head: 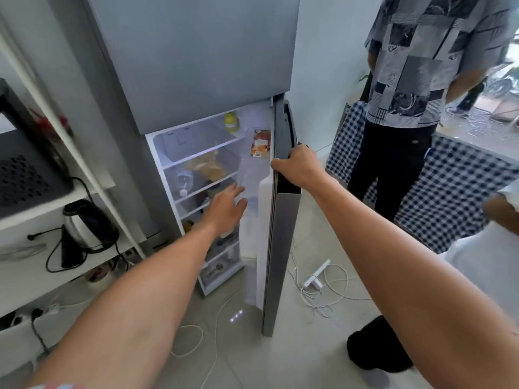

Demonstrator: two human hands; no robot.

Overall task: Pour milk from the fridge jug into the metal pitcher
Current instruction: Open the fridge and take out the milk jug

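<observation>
The grey fridge [191, 51] stands ahead with its lower door [280, 220] swung open towards me. My right hand [297, 167] grips the top edge of that door. My left hand [227, 209] reaches into the fridge with fingers spread, holding nothing, close to the door-side shelf. A pale translucent container [248, 175] sits in the door rack just beyond the fingertips; whether it is the milk jug I cannot tell. No metal pitcher is in view.
Inside are a yellow jar [231, 122], a carton [260, 143] and bags on the shelves [196, 161]. A white rack at left holds a kettle [84, 226]. A person [415, 108] stands right of the door. Cables and a power strip [317, 276] lie on the floor.
</observation>
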